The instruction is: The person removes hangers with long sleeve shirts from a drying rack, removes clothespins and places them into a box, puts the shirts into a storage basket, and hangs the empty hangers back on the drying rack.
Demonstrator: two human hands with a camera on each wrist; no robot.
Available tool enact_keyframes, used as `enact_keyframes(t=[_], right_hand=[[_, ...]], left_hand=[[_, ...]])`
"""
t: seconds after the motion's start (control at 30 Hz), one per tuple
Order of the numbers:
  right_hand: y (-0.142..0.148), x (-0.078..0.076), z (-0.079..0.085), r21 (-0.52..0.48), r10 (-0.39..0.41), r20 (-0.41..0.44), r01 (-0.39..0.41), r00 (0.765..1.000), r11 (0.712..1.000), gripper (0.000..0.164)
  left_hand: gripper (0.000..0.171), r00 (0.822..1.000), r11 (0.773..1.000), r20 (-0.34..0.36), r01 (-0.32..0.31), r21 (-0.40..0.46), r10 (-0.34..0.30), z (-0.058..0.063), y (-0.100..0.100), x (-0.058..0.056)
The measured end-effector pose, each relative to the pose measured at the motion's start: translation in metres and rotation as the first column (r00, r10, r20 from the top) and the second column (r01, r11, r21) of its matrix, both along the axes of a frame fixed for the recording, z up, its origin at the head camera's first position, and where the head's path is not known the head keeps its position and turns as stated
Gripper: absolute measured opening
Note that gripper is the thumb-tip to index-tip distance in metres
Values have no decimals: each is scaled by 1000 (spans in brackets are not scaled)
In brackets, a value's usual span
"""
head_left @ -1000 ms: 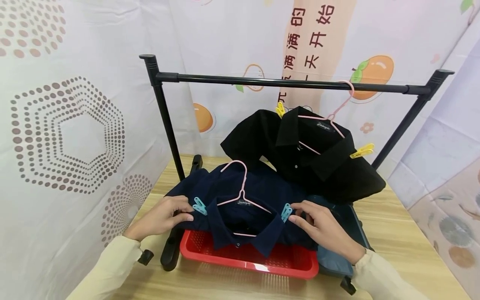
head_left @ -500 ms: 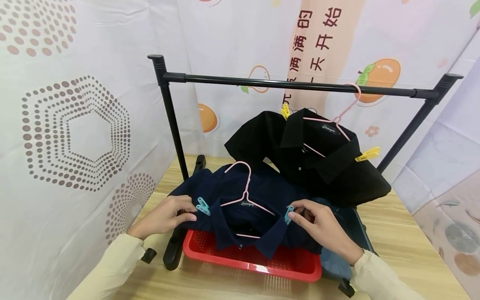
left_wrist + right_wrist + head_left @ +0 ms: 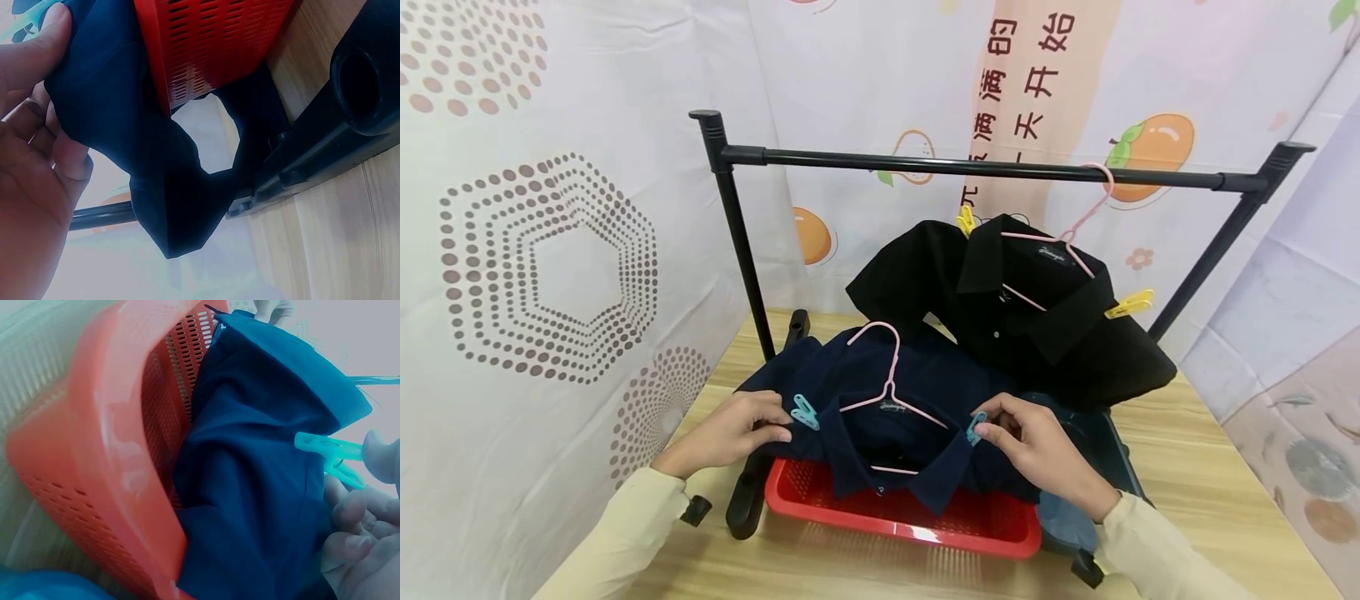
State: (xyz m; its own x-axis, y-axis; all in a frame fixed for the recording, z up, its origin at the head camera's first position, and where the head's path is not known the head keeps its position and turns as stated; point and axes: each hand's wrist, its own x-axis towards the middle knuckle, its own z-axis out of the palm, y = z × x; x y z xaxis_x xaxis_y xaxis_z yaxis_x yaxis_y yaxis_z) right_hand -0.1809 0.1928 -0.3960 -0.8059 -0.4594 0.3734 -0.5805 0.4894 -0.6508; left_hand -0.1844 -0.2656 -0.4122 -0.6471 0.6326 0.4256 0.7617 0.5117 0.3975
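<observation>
A navy collared shirt (image 3: 917, 367) lies over the red basket (image 3: 887, 525), with a pink hanger (image 3: 889, 390) inside its neck. A teal clothespin (image 3: 805, 412) sits on its left shoulder, another teal clothespin (image 3: 976, 427) on its right. My left hand (image 3: 730, 429) pinches the shirt's shoulder cloth just outside the left clothespin; in the left wrist view the thumb (image 3: 47, 47) lies on the fabric. With thumb and fingers, my right hand (image 3: 1037, 450) holds the right clothespin, whose tip meets the cloth in the right wrist view.
Behind stands a black rack with a crossbar (image 3: 925, 165). From it hangs a black shirt (image 3: 1022, 333) on a pink hanger, with yellow clothespins (image 3: 1129, 304) at its shoulders. A dark blue basin (image 3: 1067, 525) is right of the red basket, on a wooden table (image 3: 1202, 467).
My right hand's fingers have come further over the right clothespin. The left hand keeps its grip on the shirt, and the head view has shifted slightly.
</observation>
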Motion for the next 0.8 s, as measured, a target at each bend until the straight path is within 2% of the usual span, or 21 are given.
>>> enact_keyframes(t=[0.8], right_hand=[[-3, 5, 2, -79, -14, -90, 7, 996, 997, 16]], left_hand=[[8, 999, 1000, 27, -20, -3, 20, 2, 0, 4]])
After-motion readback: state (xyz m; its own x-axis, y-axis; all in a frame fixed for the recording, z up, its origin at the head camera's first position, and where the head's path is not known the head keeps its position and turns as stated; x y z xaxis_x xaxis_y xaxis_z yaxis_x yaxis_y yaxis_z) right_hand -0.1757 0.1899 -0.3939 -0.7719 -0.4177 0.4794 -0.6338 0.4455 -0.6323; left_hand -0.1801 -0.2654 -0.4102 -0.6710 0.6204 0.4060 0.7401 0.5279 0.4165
